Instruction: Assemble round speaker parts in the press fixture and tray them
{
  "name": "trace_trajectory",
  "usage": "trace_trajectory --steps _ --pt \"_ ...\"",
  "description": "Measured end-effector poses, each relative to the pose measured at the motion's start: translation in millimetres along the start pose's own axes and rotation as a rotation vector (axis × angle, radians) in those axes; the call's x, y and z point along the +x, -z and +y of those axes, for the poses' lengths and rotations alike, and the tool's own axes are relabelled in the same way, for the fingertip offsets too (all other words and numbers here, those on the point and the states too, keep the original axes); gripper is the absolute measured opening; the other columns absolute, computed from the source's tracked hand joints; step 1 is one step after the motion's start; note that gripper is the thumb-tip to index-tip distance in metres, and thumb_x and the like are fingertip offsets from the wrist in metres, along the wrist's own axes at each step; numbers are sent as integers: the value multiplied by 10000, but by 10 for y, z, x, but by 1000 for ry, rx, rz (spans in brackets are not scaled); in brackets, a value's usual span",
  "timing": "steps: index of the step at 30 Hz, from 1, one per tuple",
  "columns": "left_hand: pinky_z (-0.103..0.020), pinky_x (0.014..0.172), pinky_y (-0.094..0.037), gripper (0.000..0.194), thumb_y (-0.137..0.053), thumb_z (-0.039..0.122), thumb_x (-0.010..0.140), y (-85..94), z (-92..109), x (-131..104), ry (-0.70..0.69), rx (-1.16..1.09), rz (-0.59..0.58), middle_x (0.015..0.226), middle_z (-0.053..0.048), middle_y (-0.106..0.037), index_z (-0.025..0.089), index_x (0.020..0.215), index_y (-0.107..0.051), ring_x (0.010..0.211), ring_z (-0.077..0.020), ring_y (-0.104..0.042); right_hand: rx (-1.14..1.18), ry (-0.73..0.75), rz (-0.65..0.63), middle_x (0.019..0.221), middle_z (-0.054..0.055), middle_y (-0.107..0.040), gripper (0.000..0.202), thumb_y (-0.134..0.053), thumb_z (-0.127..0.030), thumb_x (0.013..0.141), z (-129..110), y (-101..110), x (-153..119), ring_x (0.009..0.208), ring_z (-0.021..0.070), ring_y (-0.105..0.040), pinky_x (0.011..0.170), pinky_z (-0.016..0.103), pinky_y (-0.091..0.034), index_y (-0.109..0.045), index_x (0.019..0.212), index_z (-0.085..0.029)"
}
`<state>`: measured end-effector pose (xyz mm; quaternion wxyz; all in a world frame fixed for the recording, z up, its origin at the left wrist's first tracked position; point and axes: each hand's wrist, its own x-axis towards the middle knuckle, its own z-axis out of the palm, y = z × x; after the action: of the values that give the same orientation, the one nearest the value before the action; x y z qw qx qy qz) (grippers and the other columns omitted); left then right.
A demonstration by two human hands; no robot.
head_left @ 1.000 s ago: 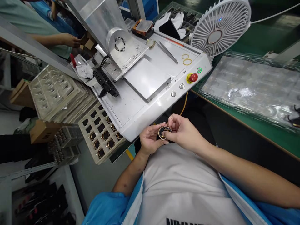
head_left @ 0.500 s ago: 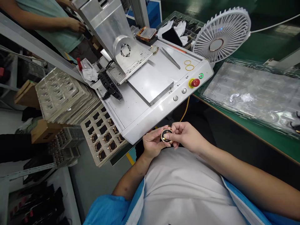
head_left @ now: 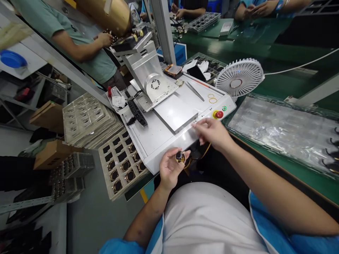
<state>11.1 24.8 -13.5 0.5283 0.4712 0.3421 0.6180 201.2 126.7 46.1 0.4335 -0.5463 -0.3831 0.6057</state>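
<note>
My left hand (head_left: 169, 171) grips a round gold-rimmed watch case (head_left: 180, 157) with a dark face, near the front edge of the machine. Its fingers wrap around the case's rim. My right hand (head_left: 212, 133) is away from the case, over the machine's front panel, with loosely bent fingers and nothing visible in them. Beyond it, metal tweezers (head_left: 195, 91) and two thin yellow rings (head_left: 212, 98) lie on the white machine top (head_left: 144, 141). A tray (head_left: 106, 174) of similar watch cases sits left of the machine.
A red stop button (head_left: 219, 114) is on the front panel, close to my right hand. A white fan (head_left: 238, 79) stands behind the right corner. Clear plastic trays (head_left: 278, 123) lie to the right, stacked trays (head_left: 84, 118) to the left. Co-workers stand or sit beyond.
My right hand has let go of the watch case and moved forward over the front panel. My left hand keeps hold of it. The view has tilted up, showing more co-workers.
</note>
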Motion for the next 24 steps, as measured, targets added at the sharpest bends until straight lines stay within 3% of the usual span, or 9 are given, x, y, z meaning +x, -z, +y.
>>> trace_trajectory --steps 2,6,8,10,13,15,19,24 --pt "-418 863 -690 403 -879 306 815 22 47 22 28 32 -45 1246 -83 -746 278 1190 -731 1005 -278 -812 7 34 150 509 -20 -609 348 -858 -355 867 -173 52 247 331 114 -498 316 206 -443 -552 841 -193" --pt "-339 787 -688 609 -967 250 684 45 56 13 14 162 -27 1155 -117 -807 235 1244 -728 915 -239 -812 -27 121 182 499 -24 -564 350 -789 -203 906 -325 77 396 328 78 -441 322 187 -384 -524 679 -188" --pt "-357 850 -688 663 -974 238 667 37 43 -2 -19 249 7 1163 -141 -812 210 1278 -718 967 -252 -809 -33 204 154 500 -22 -564 372 -825 -242 873 -289 58 271 344 71 -446 343 177 -370 -531 653 -185" --pt "-376 919 -680 704 -959 223 686 19 32 -14 -57 329 19 1189 -154 -807 197 1336 -688 1035 -266 -803 -52 232 44 500 -16 -575 394 -878 -346 812 -195 32 53 361 77 -464 363 175 -367 -554 659 -183" --pt "-370 938 -678 790 -936 216 718 -13 22 -17 -112 400 10 1232 -165 -792 201 1439 -612 1065 -265 -801 -111 136 -213 492 -13 -580 442 -909 -477 724 0 -13 -315 368 93 -476 369 183 -354 -583 685 -181" --pt "-361 947 -675 825 -924 202 737 -32 17 -13 -138 423 -2 1264 -167 -780 216 1482 -570 1090 -263 -795 -159 60 -330 504 -7 -592 428 -881 -497 730 130 -43 -505 379 101 -485 372 186 -352 -594 699 -181" --pt "-341 923 -682 793 -903 205 769 -61 14 2 -171 478 -23 1265 -169 -779 212 1486 -564 1091 -266 -796 -265 57 -333 571 22 -651 347 -789 -467 789 285 -91 -652 416 99 -494 390 187 -358 -604 716 -183" --pt "-350 937 -682 764 -910 198 754 -59 45 14 -176 503 -23 1246 -160 -788 199 1451 -597 1085 -270 -798 -312 85 -286 587 26 -667 308 -746 -450 801 288 -98 -637 428 109 -496 397 200 -360 -593 720 -195"
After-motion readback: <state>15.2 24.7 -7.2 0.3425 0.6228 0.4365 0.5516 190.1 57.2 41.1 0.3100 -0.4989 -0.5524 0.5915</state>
